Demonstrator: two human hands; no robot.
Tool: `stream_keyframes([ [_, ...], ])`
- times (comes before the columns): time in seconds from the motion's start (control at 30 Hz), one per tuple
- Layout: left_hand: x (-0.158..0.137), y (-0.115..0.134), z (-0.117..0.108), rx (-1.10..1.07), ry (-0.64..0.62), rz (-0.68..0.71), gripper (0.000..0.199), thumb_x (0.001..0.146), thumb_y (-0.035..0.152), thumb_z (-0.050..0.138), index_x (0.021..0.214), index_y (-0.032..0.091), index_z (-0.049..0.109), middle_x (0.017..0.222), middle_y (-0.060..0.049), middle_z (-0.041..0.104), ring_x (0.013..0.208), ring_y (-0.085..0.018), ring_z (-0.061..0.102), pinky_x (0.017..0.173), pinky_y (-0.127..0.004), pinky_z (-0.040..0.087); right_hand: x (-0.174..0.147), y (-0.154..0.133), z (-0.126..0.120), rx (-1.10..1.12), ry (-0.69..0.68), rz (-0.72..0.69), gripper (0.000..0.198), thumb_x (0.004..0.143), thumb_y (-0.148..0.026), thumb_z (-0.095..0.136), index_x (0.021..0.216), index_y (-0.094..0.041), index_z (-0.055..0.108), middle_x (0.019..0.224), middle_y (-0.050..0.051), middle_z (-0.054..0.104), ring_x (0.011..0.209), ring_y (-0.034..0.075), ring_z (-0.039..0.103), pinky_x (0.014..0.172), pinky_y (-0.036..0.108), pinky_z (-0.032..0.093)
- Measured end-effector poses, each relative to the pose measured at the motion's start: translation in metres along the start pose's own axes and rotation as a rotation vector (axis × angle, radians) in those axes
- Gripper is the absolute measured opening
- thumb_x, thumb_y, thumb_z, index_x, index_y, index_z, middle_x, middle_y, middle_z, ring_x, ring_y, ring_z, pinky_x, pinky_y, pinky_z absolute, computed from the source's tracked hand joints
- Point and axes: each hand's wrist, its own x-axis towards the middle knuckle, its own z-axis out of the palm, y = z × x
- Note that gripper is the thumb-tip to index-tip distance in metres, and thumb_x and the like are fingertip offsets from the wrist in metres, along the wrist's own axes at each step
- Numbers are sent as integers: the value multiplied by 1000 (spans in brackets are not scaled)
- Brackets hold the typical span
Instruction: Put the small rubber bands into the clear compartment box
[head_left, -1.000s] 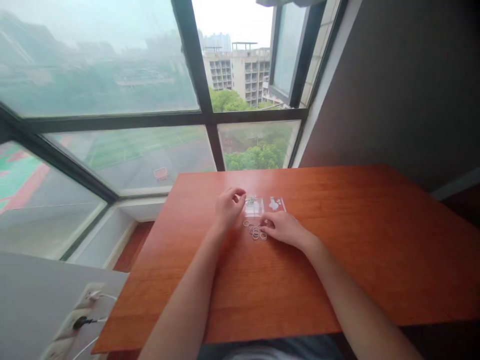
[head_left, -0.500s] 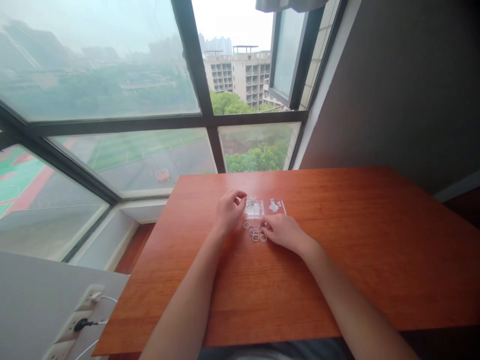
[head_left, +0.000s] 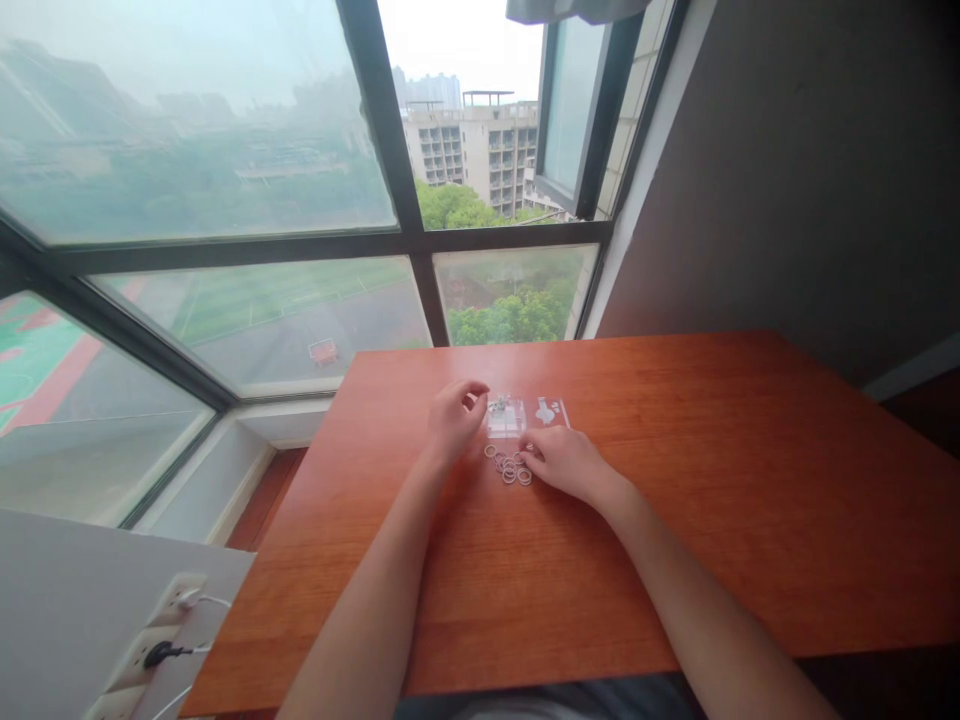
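A clear plastic box [head_left: 507, 424] with compartments lies on the table, with small pale pieces [head_left: 498, 403] in its back left part. At the box's left edge is my left hand [head_left: 454, 417], its thumb and forefinger curled together on that edge. Several small pale rings [head_left: 510, 474] lie in a loose cluster just in front of the box. My right hand [head_left: 564, 458] reaches over them from the right, thumb and forefinger pinched at a ring on the cluster's right side; the fingertips partly hide it.
Beside the box, to its right, is a clear flat panel [head_left: 550, 410] with white shapes on it. The reddish wooden table [head_left: 750, 480] reaches to a window [head_left: 502, 295] at the back. Wall sockets [head_left: 142, 655] with plugged-in cables are at the lower left.
The whole view has shifted very slightly to the left. Both hands, the box and the rings keep nearly the same positions relative to each other.
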Motion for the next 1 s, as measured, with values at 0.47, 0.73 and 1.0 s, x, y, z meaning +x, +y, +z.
stream_keyframes([
  [0.47,1,3,0,8,7,-8,13,81,20,56,87,19,67,84,-3,68,68,-12,60,63,-23,47,0,-1,2,-84,-35,-74,18,85,-25,51,83,-23,68,87,3,71,79,17,63,62,25,34],
  [0.73,0,4,0,-2,4,-1,13,81,21,56,86,19,67,85,-2,70,66,-12,59,63,-24,48,3,0,3,46,-4,-18,15,82,-27,54,85,-24,69,84,1,71,78,15,62,61,23,33],
  [1.0,-2,9,2,-71,-137,56,13,80,18,55,87,19,67,76,-1,68,63,-10,58,59,-21,46,9,13,3,454,207,10,14,78,-26,55,81,-18,66,60,-3,59,56,10,50,57,21,35],
])
